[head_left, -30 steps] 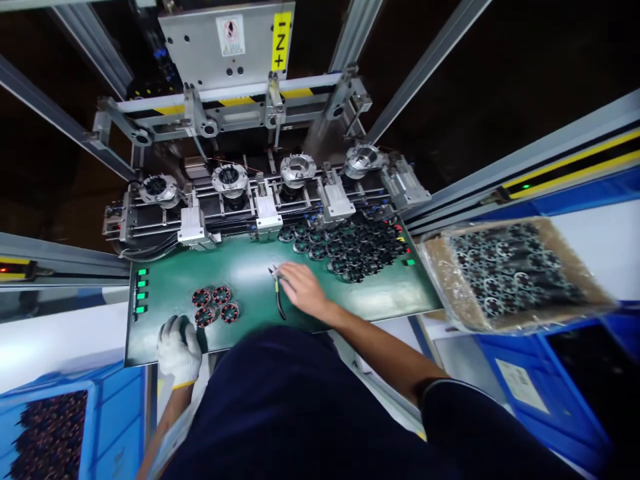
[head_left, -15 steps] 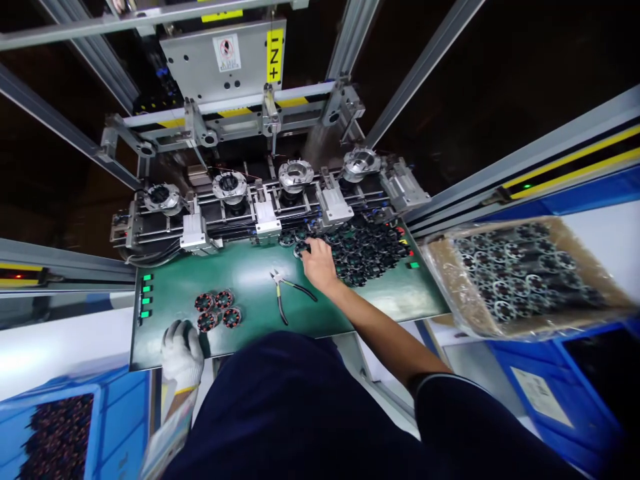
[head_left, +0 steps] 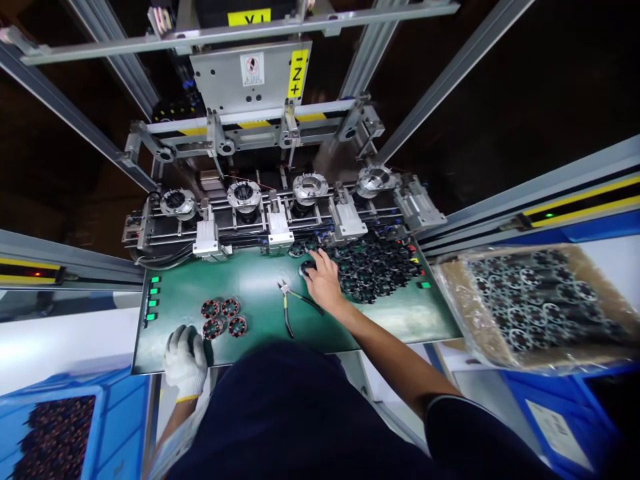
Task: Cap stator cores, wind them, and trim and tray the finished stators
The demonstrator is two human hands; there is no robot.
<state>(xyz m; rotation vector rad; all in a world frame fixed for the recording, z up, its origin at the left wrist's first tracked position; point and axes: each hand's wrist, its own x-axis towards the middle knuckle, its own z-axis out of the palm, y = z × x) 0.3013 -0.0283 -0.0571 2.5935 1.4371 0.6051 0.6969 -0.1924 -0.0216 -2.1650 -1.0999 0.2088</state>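
Observation:
My bare right hand (head_left: 325, 281) reaches over the green work surface (head_left: 255, 267), its fingertips at a black ring-shaped part (head_left: 307, 269) beside a pile of black ring parts (head_left: 377, 267). Its fingers are bent round the edge of that part. My left hand (head_left: 185, 360), in a white glove, rests at the front left edge of the surface with its fingers curled; whether anything is under them is hidden. Several copper-wound rings (head_left: 220, 317) sit together right of the glove. Cutting pliers (head_left: 287, 303) with dark handles lie open between the wound rings and my right hand.
Behind the surface stands a machine with ring holders (head_left: 243, 195) and metal blocks (head_left: 281, 230). A plastic-lined box (head_left: 450, 287) of metal rings is at the right. A blue bin (head_left: 117, 413) of small dark parts stands at the lower left.
The whole view has shifted, so the bench and machine appear lower and further right. My right hand remains at the black ring part by the pile, and my left hand remains at the front edge.

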